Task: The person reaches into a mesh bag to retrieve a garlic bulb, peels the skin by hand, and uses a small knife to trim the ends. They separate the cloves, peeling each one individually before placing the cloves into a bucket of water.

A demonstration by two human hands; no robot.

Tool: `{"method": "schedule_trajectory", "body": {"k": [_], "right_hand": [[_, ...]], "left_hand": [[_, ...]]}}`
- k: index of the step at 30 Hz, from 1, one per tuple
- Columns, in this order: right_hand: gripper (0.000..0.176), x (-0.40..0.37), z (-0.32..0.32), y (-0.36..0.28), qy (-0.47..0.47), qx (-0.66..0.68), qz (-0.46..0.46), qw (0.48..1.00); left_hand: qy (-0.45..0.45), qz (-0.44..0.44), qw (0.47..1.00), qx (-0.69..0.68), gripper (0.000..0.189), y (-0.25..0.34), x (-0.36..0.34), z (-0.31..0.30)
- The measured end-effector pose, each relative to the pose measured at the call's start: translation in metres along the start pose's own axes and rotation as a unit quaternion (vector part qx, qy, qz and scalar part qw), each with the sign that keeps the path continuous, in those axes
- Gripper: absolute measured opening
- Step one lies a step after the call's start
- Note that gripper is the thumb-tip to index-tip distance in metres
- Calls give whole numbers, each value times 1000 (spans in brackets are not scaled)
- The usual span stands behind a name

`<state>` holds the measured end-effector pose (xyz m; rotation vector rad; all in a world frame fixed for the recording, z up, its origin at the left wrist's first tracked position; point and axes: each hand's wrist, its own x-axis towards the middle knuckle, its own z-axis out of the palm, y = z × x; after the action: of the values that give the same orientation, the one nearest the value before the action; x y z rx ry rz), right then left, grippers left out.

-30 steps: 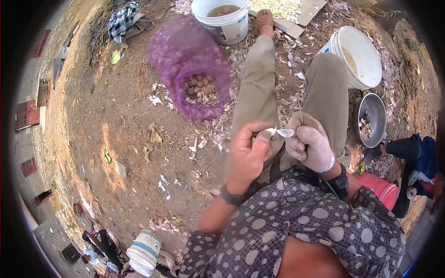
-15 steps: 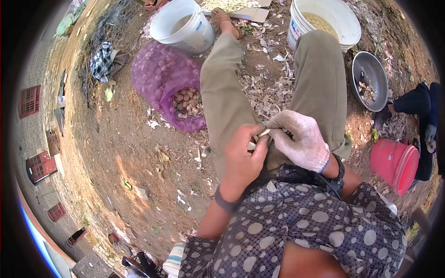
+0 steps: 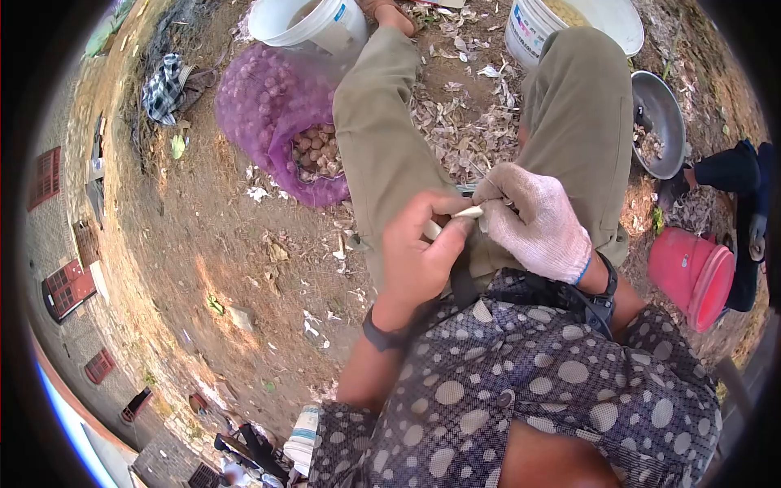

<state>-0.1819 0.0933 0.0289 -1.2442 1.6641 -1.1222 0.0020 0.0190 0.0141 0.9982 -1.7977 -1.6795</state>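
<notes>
Seated on bare earth with knees drawn up in olive trousers, a person in a spotted grey shirt works a pale garlic clove just above the lap. The bare left hand has its grip pinched narrow around the near end of the clove, thumb on top. The right hand, in a white knitted work glove with a blue cuff, closes its grip on the far end, at 3 o'clock of the left. Both hands touch the clove; a dark strap circles each wrist.

At 10 o'clock of the hands a purple mesh sack lies open on the dirt, with brown-skinned garlic bulbs at its mouth. A white plastic bucket stands at 11 o'clock just beyond the sack. A second white plastic bucket at 1 o'clock carries a blue label whose writing is too small to read. Dry papery garlic skins litter the ground between the legs.

At 2 o'clock a round grey metal bowl holds scraps. A red plastic bucket lies tipped at 4 o'clock, beside another person's dark blue sleeve. A black-and-white checked cloth lies at 10 o'clock, well apart.
</notes>
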Motion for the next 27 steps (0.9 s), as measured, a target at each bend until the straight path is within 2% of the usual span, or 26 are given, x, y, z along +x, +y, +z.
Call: {"method": "schedule_trajectory", "body": {"k": [2,5,6,8,12,17,18,20,24,25,27], "right_hand": [[7,1,-2,-4,-33,45,63,996],[9,3,-1,-3,-33,95,107,989],[10,4,-1,-3,-34,107,126,986],[9,5,4,-2,-6,86,98,991],[8,3,14,6,37,35,26,998],[10,0,16,15,29,-2,-16,999],[10,0,15,18,20,-6,-16,1000],[11,-1,16,18,8,90,25,996],[14,-2,12,20,44,199,156,966],[15,-1,10,21,72,280,189,938],[14,2,4,30,121,287,176,934]], "left_hand": [[-27,-46,996,-65,18,-9,0,-6],[-3,-69,985,-156,21,-19,4,-1],[27,-44,992,-115,23,-20,5,2],[83,6,996,-33,26,-20,6,7],[72,18,997,10,25,-10,2,10],[35,33,999,19,21,-13,4,12],[16,-43,995,-89,20,-16,5,8],[-20,-192,936,-295,18,-23,8,-3],[23,-192,860,-472,16,-26,18,-5],[33,-191,840,-507,16,-31,20,-10],[45,-180,814,-550,17,-35,20,-18]]}}
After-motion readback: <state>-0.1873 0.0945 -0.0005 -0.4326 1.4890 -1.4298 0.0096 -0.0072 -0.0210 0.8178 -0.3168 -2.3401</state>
